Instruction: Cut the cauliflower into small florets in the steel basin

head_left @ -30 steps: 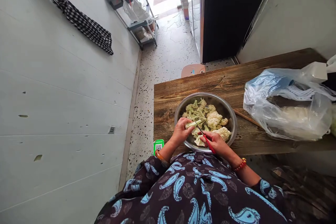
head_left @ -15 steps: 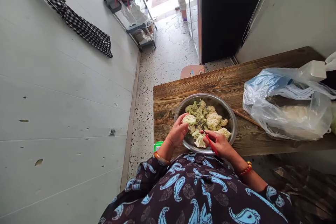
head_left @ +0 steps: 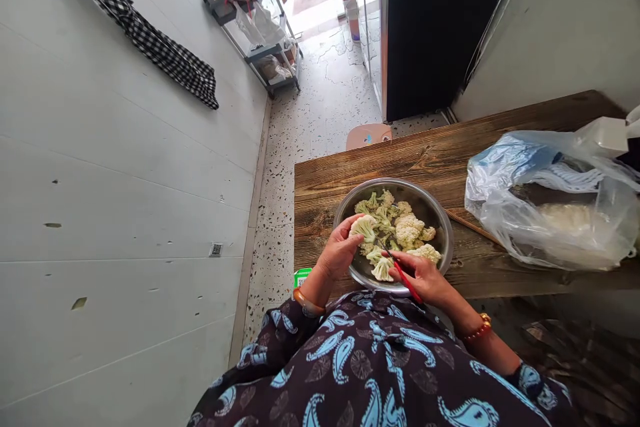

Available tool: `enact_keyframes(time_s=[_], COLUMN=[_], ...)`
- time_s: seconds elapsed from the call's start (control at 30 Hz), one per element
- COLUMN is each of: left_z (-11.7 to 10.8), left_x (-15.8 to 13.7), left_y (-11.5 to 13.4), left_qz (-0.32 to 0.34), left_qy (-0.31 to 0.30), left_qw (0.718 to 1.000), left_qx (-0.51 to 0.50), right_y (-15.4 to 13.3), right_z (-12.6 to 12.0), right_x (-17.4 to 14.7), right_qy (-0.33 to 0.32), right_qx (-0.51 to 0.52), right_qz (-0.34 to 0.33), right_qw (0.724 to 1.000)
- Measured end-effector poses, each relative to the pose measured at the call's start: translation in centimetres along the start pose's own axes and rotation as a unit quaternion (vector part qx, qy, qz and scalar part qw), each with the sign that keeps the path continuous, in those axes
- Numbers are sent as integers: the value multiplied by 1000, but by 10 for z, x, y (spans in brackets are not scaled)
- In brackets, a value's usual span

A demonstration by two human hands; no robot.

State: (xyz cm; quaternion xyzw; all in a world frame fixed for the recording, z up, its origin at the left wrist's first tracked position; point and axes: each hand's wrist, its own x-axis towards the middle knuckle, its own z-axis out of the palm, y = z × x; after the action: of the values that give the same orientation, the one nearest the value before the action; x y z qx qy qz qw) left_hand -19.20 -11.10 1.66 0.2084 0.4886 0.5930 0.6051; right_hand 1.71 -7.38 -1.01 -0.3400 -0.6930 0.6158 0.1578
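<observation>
My left hand (head_left: 341, 248) pinches a pale cauliflower floret (head_left: 364, 228) over the left side of a round metal bowl (head_left: 447, 227). In my right hand (head_left: 421, 275) is a pair of red-handled scissors (head_left: 406, 278), its dark blades pointing up and left toward the floret's stem. Whether the blades touch the stem I cannot tell. Several cut florets (head_left: 383, 213) lie in the bowl, along with a larger cauliflower piece (head_left: 409, 230) right of the middle. Another floret (head_left: 383, 269) rests below the blades, near the bowl's front edge.
The bowl stands on a wooden table (head_left: 345, 170). To its right lies a clear plastic bag (head_left: 520, 227), with a thin brown stick (head_left: 473, 227) between them. A pink stool (head_left: 369, 136) is behind the table. A shelf cart (head_left: 267, 50) stands against the left wall.
The floret in my left hand has turned, so more of its pale side shows. The scissors' blades have shifted slightly. The whole view has moved a little.
</observation>
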Motion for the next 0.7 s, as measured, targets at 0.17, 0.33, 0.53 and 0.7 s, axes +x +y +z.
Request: enact_keyframes(time_s=[0.17,0.33,0.53,0.7], left_z=[0,-1,-2,-6], left_x=[-1,-4,-7,-9], left_y=[0,0,-1,-2], left_qz=[18,22,31,31], left_qy=[6,12,15,16], left_qw=[1000,999,999,999], left_qx=[12,19,19,21], right_y=[1,1,1,2], right_z=[-3,-4,-3,-3], right_x=[-2,-3,-5,-5], right_qy=[-16,-20,-28,-32], right_qx=[16,12,10,20], right_qz=[13,10,12,24], right_qw=[1000,1000,999,999])
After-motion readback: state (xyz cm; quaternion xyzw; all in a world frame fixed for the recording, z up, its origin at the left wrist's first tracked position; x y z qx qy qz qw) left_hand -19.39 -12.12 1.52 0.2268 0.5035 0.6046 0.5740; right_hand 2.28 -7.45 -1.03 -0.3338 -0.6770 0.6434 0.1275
